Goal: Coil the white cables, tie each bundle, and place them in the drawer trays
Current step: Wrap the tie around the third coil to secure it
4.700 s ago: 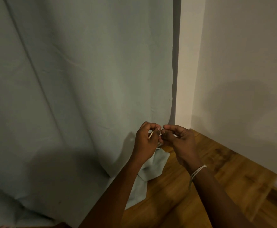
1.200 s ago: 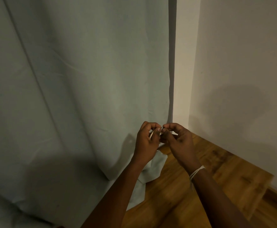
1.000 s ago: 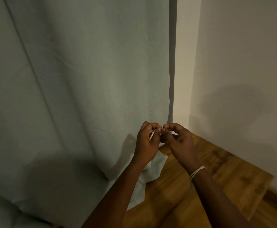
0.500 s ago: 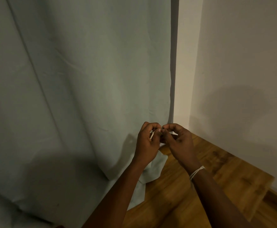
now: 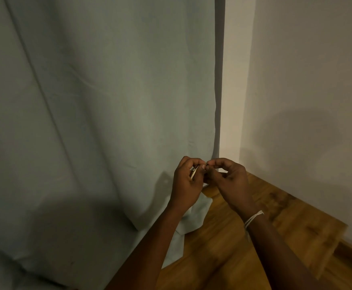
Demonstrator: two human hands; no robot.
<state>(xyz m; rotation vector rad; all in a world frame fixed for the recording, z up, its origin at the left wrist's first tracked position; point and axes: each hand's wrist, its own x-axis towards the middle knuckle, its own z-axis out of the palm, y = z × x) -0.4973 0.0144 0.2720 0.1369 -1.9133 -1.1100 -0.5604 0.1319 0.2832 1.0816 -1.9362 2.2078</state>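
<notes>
1. Two bare hands are meeting in front of a pale grey-green curtain (image 5: 100, 114) in the corner of a dimly lit room, fingertips touching at about the curtain's hem.

2. The left hand (image 5: 186, 184) is curling its fingers round a thin white piece (image 5: 193, 173), apparently a short run of white cable or a tie; too little is showing to tell which.

3. That white piece is lying slantwise inside the left hand's grip, its long axis running from lower left to upper right, the upper end pointing toward the meeting fingertips and the lower end disappearing behind the palm.

4. The right hand (image 5: 228, 181) is pinching thumb against forefinger right where the white piece is emerging, its other fingers bending loosely beneath; whatever it is pinching is too small and dark to make out.

5. A band of thin white strands (image 5: 253, 218) is wrapping the right wrist.

6. Below the hands, a wooden table (image 5: 244, 248) is spreading toward the lower right, its far edge sitting close to the plain wall (image 5: 306, 101).

7. The curtain's lower corner is draping onto the wood just beneath the left wrist, folding over itself there.

8. Both forearms are reaching in from the bottom edge, bare to the frame.
</notes>
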